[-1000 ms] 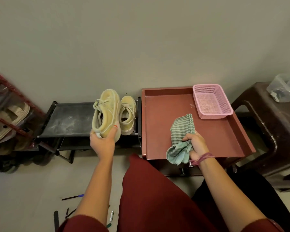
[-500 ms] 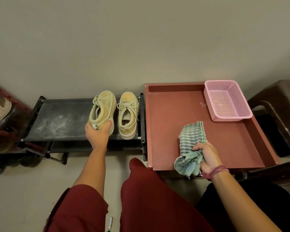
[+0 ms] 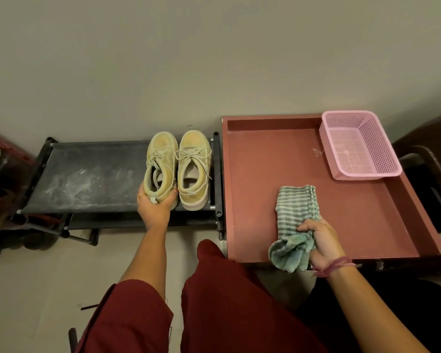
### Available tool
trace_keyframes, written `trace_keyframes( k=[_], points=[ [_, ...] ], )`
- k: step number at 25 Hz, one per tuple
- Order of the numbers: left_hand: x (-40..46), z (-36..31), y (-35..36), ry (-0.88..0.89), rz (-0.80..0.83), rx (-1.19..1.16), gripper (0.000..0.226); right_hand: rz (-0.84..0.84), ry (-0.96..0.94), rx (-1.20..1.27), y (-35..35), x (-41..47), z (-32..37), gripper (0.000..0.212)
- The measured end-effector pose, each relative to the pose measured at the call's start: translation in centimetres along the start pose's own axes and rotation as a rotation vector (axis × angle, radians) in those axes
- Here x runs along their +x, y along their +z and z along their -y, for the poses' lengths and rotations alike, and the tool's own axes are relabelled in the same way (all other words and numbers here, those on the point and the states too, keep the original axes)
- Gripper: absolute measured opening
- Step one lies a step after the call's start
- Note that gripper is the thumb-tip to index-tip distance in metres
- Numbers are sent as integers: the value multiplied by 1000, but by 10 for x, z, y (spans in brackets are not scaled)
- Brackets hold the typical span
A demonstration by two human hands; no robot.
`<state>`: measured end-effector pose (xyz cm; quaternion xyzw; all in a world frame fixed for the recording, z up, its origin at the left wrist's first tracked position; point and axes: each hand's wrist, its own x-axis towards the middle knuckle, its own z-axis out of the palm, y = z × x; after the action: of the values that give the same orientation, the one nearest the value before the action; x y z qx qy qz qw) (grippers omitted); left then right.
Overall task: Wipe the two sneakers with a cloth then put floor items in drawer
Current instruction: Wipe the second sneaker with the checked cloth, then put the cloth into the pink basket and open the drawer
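Where the fingers of the left hand [image 3: 155, 209] curl round the heel of the left sneaker [image 3: 161, 167], the thumb is seen pressed on one side of the heel counter and the fingertips on the other, so that the shoe is cupped from behind. It stands upright on the black shoe rack [image 3: 87, 178], toe to the wall, touching the right sneaker [image 3: 194, 169] beside it. Canvas uppers and thick rubber soles are suggested, so each shoe is judged light, soft above and stiff below; the padded heel collar or the sole edge is the firm place to be taken, while the loose laces are best left alone.

Round the striped cloth [image 3: 294, 222] the fingers of the right hand [image 3: 321, 244] are bunched, its near end being crumpled in the fist and hanging over the front edge of the red drawer [image 3: 265, 161]; the far end lies flat on the drawer floor. It is judged limp, light and unlikely to slip, and can be gripped anywhere.

A pink basket [image 3: 359, 146] sits in the drawer's far right corner. On the floor near the knees, a dark pen-like stick [image 3: 89, 307] is partly seen; being thin and flat on the floor, it would need to be pinched at the fingertips.
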<state>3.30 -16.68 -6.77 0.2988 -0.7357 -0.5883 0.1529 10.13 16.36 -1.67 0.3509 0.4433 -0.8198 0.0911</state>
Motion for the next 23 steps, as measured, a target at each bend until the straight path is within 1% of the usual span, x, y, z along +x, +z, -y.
trace_keyframes(
  k=[3,6,9,11,12,14,16,17,19,21,23],
  points=[
    [4,5,-3,-17,46,-6,81,1,6,11,-3,4,-4,44],
    [4,4,-9,-45,125,-3,89,-14,21,19,-7,6,-7,43],
    [-7,-2,-17,-67,167,41,108,-8,30,37,-7,2,-7,42],
    [-26,-16,-21,-44,135,133,117,7,33,55,-6,-4,-5,42],
    [-40,-24,-21,-15,100,177,115,21,37,74,-5,-6,-4,41],
    [-75,-46,-21,73,8,180,102,50,44,106,-5,-13,-2,40],
    [-109,-63,-20,135,-38,89,87,61,55,130,-6,-20,1,45],
    [-125,-70,-18,151,-21,29,79,66,66,143,-5,-26,3,49],
    [-154,-85,-10,111,79,-112,65,97,79,172,-6,-40,8,59],
    [-185,-102,2,-20,235,-211,53,133,73,208,-8,-55,15,64],
    [-216,-113,14,-151,399,-193,45,174,66,255,-14,-70,20,65]
  ],
)
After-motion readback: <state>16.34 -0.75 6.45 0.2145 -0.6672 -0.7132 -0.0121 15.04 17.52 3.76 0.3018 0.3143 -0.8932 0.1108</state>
